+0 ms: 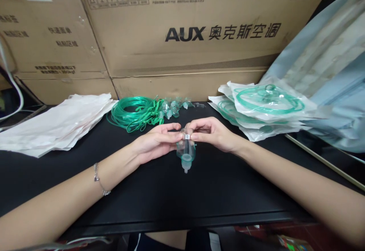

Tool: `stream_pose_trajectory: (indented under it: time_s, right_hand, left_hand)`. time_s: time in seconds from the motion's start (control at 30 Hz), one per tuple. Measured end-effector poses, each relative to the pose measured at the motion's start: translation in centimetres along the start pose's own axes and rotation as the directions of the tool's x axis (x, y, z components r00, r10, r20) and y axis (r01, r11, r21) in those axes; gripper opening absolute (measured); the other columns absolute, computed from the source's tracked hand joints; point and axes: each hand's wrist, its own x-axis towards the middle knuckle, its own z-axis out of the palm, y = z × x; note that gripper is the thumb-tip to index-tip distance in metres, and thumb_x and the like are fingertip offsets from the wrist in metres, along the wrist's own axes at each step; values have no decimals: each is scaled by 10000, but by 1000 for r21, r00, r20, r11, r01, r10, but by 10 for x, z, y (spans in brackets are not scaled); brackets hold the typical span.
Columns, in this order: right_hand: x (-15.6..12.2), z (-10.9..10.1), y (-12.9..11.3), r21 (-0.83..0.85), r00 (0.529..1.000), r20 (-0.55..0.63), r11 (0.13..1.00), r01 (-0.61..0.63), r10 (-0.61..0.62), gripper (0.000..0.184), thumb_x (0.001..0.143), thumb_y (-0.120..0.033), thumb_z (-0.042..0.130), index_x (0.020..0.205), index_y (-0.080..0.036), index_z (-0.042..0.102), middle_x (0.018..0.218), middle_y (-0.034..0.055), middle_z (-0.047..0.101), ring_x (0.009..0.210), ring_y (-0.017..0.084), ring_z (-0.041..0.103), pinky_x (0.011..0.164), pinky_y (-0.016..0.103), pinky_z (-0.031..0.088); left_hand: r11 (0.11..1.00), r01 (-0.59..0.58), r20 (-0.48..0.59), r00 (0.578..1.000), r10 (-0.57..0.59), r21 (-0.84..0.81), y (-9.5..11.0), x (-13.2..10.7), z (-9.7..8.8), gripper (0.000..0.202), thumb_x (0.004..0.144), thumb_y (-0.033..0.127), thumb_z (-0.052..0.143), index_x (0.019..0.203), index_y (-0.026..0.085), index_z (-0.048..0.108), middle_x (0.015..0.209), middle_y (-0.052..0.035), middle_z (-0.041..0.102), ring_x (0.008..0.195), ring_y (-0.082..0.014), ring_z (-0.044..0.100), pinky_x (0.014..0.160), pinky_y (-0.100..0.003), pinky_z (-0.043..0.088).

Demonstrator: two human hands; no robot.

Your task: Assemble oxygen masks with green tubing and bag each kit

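Head view: my left hand (158, 140) and right hand (212, 132) pinch the clear mask (186, 149) at its silvery strip (187, 136), one from each side, likely to steady it; it is above the bench (171, 197), nozzle (186, 162) toward me; coiled green tubing (116, 113) and bagged sets (268, 108) sit behind, apparently for easy reach.

The single view looks out from the wearer's head, forward and down across the flat black table (176, 201), wide enough to take in both bare forearms (71, 194) reaching in from the lower corners. It sits close above the near table edge, with the bare left hand (156, 141) and bare right hand (213, 134) around mid-frame, and faces the large brown printed cardboard boxes (182, 57) behind the tabletop.
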Motion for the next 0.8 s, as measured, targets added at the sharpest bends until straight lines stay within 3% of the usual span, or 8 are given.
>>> stream_pose_trajectory:
  time_s: [0.1,0.27,0.4,0.53,0.63,0.73,0.8]
  right_hand:
    - [1,-3,4,61,1000,-19,998,-16,17,103,696,-205,676,745,-122,641,680,-26,618,630,52,560,634,191,422]
    - [2,-8,5,129,998,-7,990,-58,59,134,639,-178,716,743,-128,648,704,-22,651,657,61,595,639,192,436]
    - [1,-7,3,129,999,-10,991,-42,44,100,658,-157,699,740,-122,654,678,-28,651,620,45,587,624,174,436]
    - [0,-8,3,180,997,63,982,-60,50,110,643,-183,710,703,-121,642,665,-27,646,610,47,587,609,169,439]
    - [2,-11,5,156,993,60,982,-108,100,135,624,-188,721,700,-115,636,675,-18,643,627,54,591,618,170,444]
    - [5,-12,6,148,977,-41,968,-202,210,146,635,-205,710,695,-118,609,660,-19,620,625,55,579,626,180,455]
    - [6,-9,6,168,954,-140,956,-239,263,168,652,-233,697,663,-134,562,623,-34,582,588,57,553,579,190,464]
  left_hand:
    - [999,39,6,999,-39,-28,0,1,0,257,640,54,690,829,122,530,732,-30,633,719,-145,626,754,-311,468]
    - [997,-23,-55,998,18,-78,0,1,5,218,673,29,648,822,130,526,757,-26,631,686,-121,615,726,-290,483]
    - [996,-27,-36,999,24,-82,-5,0,6,237,659,37,661,817,133,511,761,-24,621,711,-135,618,744,-312,485]
    - [994,11,-3,1000,-12,-108,-11,3,3,261,664,50,656,835,139,481,752,-18,613,730,-149,623,783,-363,477]
    - [997,30,-16,999,-31,-73,-12,7,3,233,680,64,642,814,143,468,756,-25,619,728,-147,625,784,-356,474]
    - [988,-83,-173,979,104,127,-8,8,6,188,716,123,630,772,148,452,728,-24,618,702,-134,619,763,-316,472]
    - [919,-191,-292,909,298,345,-6,7,9,202,722,167,637,800,151,452,807,-42,627,773,-144,619,789,-314,466]
